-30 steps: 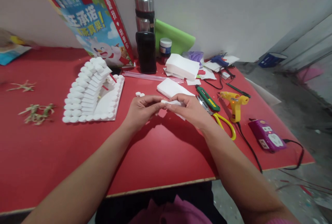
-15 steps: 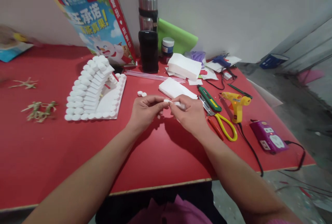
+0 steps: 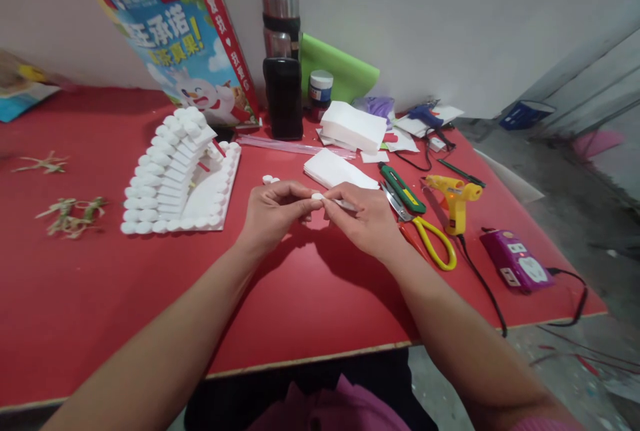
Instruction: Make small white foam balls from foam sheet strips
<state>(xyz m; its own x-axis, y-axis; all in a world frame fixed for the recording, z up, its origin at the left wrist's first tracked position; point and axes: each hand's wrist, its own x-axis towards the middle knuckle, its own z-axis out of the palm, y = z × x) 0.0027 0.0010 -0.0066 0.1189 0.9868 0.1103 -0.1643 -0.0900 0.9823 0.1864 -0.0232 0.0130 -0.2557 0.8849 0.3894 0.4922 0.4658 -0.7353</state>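
Observation:
Between the fingertips of both hands, over the middle of the table, is a small white roll. My left hand is closed in a pinch on its left side. My right hand pinches its other side, and a white strip shows along the right fingers, probably joined to the roll. Two similar white rolls lie just behind my left hand. To the left stands a white model with steps, edged by rows of such white pieces. A stack of white sheets lies behind my hands.
Right of my hands lie scissors, a green cutter, a yellow glue gun and a purple power box with cables. Behind stand a black case, a flask and a printed bag. Dried plant bits lie left.
My fingers have shifted slightly around the white roll, which is turned a little. The whole view has moved slightly; the other things lie as before.

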